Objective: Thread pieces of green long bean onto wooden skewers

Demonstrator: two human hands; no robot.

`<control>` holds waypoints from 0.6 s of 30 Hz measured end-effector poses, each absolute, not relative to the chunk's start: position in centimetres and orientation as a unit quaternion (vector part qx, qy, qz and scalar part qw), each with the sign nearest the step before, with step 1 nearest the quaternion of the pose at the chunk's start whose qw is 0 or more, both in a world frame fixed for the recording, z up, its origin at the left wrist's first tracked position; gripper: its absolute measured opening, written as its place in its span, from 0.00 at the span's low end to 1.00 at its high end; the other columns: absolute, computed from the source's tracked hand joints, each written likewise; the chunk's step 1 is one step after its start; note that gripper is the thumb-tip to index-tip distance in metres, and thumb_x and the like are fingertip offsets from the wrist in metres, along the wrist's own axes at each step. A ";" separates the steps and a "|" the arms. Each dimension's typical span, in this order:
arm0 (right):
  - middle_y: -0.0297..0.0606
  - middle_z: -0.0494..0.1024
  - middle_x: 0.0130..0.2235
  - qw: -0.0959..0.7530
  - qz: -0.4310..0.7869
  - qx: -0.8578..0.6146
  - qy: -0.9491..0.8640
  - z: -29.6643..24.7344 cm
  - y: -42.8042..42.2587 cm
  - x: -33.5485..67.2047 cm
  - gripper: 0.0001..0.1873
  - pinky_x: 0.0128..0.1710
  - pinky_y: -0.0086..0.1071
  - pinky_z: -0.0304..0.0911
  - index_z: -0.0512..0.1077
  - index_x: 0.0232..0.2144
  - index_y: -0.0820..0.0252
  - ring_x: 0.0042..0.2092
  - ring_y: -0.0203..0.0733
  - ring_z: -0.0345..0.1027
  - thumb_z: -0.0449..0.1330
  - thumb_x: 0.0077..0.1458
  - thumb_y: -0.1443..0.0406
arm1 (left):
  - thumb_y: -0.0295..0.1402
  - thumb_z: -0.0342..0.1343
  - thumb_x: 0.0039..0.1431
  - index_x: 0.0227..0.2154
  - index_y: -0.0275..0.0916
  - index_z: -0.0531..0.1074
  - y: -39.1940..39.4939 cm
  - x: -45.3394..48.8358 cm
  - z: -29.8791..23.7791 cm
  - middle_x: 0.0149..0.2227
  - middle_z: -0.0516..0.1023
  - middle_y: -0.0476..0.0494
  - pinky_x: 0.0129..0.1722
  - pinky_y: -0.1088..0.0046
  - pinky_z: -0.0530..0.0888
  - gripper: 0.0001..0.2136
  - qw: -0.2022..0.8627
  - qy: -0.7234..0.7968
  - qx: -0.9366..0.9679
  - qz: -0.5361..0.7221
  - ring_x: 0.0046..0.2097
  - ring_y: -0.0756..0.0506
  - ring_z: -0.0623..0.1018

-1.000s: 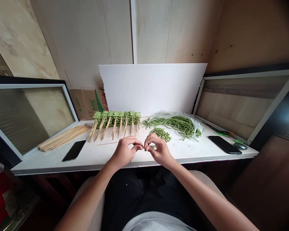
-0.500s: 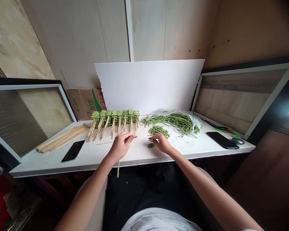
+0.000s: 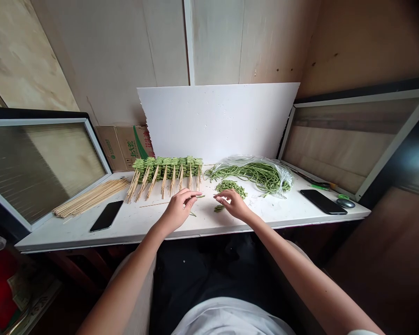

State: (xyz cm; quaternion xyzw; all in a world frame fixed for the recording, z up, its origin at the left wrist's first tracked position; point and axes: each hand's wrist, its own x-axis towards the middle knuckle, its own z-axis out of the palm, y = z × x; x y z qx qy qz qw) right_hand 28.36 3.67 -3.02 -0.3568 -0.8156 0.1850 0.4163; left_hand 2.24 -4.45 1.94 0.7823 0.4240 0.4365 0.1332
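Note:
My left hand [image 3: 180,207] is closed on a long green bean [image 3: 200,196], whose tip pokes out past the fingers. Another bit of green shows below the palm, and the rest is hidden by the hand. Facing it, my right hand [image 3: 232,204] hovers by a pile of short cut bean pieces [image 3: 226,186], thumb and forefinger slightly apart with nothing visible between them. A few more cut pieces [image 3: 219,208] lie under that hand. Beyond my left hand, skewered bean bundles [image 3: 167,168] are stacked in a row, sticks toward me. One loose skewer [image 3: 153,204] lies left of my left hand.
Bare bamboo skewers [image 3: 91,199] and a phone [image 3: 106,216] lie on the left of the white table [image 3: 132,231]. Long beans in a plastic bag [image 3: 261,176] lie at back right. Farther right are another phone [image 3: 322,202] and a mouse-like object [image 3: 345,203]. A white board [image 3: 216,121] stands behind.
The long green strand that hung below my left wrist over the table edge is gone from there. More bean now shows at my left fingertips. My right thumb and forefinger have parted slightly.

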 end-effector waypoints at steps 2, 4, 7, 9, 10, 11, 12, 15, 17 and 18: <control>0.46 0.84 0.46 0.424 0.275 -0.315 -0.803 -1.5 2.2 27.6 0.22 0.43 0.40 0.73 0.83 0.47 0.57 0.47 0.49 0.77 0.60 0.67 0.48 | 0.37 0.57 0.70 0.54 0.42 0.79 -4.6 2.5 2.0 0.43 0.82 0.41 0.39 0.70 0.78 0.14 0.158 0.433 0.764 0.451 0.39 0.46 0.81; 0.45 0.84 0.47 0.425 0.330 -0.274 -0.797 -0.1 0.6 26.8 0.23 0.42 0.39 0.74 0.81 0.51 0.56 0.45 0.47 0.78 0.63 0.65 0.48 | 0.36 0.60 0.67 0.56 0.41 0.77 -4.8 2.9 2.0 0.40 0.83 0.43 0.35 0.70 0.79 0.16 0.191 0.437 0.751 0.456 0.34 0.47 0.80; 0.45 0.85 0.46 0.441 0.306 -0.254 -0.804 1.0 -0.9 26.0 0.21 0.43 0.39 0.72 0.83 0.48 0.55 0.46 0.47 0.77 0.67 0.61 0.49 | 0.36 0.62 0.66 0.55 0.41 0.77 -5.1 3.4 2.0 0.39 0.84 0.44 0.37 0.69 0.80 0.17 0.215 0.425 0.750 0.458 0.32 0.47 0.81; 0.44 0.85 0.40 0.454 0.274 -0.252 -0.809 1.1 -1.2 25.8 0.17 0.42 0.39 0.71 0.84 0.43 0.55 0.44 0.46 0.75 0.67 0.62 0.50 | 0.36 0.63 0.65 0.55 0.41 0.77 -5.2 3.6 1.9 0.39 0.84 0.44 0.37 0.69 0.80 0.17 0.215 0.417 0.756 0.457 0.33 0.47 0.81; 0.43 0.85 0.38 0.462 0.261 -0.254 -0.809 1.1 -1.1 25.8 0.17 0.41 0.38 0.70 0.85 0.42 0.55 0.42 0.46 0.74 0.66 0.62 0.50 | 0.37 0.64 0.65 0.55 0.41 0.77 -5.2 3.6 1.9 0.39 0.85 0.44 0.37 0.69 0.80 0.17 0.212 0.415 0.758 0.456 0.33 0.47 0.81; 0.42 0.84 0.36 0.472 0.251 -0.256 -0.805 1.0 -1.0 25.9 0.16 0.40 0.38 0.69 0.85 0.41 0.54 0.41 0.46 0.73 0.66 0.63 0.51 | 0.37 0.64 0.65 0.54 0.41 0.78 -5.2 3.6 1.9 0.39 0.85 0.44 0.37 0.69 0.80 0.16 0.205 0.417 0.760 0.454 0.33 0.47 0.81; 0.42 0.84 0.35 0.484 0.244 -0.259 -0.800 0.9 -0.9 25.9 0.15 0.39 0.38 0.69 0.85 0.41 0.54 0.41 0.46 0.72 0.66 0.63 0.51 | 0.37 0.64 0.65 0.53 0.41 0.79 -5.2 3.6 1.9 0.38 0.85 0.44 0.37 0.69 0.80 0.15 0.195 0.419 0.762 0.454 0.34 0.46 0.82; 0.42 0.84 0.37 0.516 0.229 -0.262 -0.783 1.0 -0.7 26.1 0.14 0.40 0.39 0.69 0.84 0.41 0.53 0.43 0.47 0.72 0.65 0.64 0.51 | 0.37 0.64 0.65 0.46 0.41 0.83 -5.1 3.3 2.1 0.36 0.85 0.43 0.37 0.69 0.78 0.10 0.159 0.423 0.765 0.458 0.34 0.46 0.81; 0.42 0.84 0.39 0.524 0.224 -0.258 -0.781 1.3 -1.0 26.1 0.14 0.40 0.40 0.68 0.83 0.42 0.52 0.44 0.48 0.73 0.65 0.64 0.52 | 0.37 0.63 0.66 0.44 0.40 0.83 -5.2 3.2 2.3 0.36 0.85 0.43 0.35 0.70 0.76 0.09 0.138 0.421 0.768 0.463 0.34 0.46 0.80; 0.41 0.84 0.39 0.523 0.222 -0.254 -0.783 1.4 -1.2 26.0 0.13 0.41 0.40 0.68 0.83 0.41 0.52 0.44 0.48 0.73 0.66 0.64 0.52 | 0.37 0.62 0.67 0.44 0.40 0.83 -5.2 3.2 2.3 0.36 0.84 0.42 0.35 0.71 0.75 0.09 0.129 0.420 0.770 0.464 0.34 0.46 0.80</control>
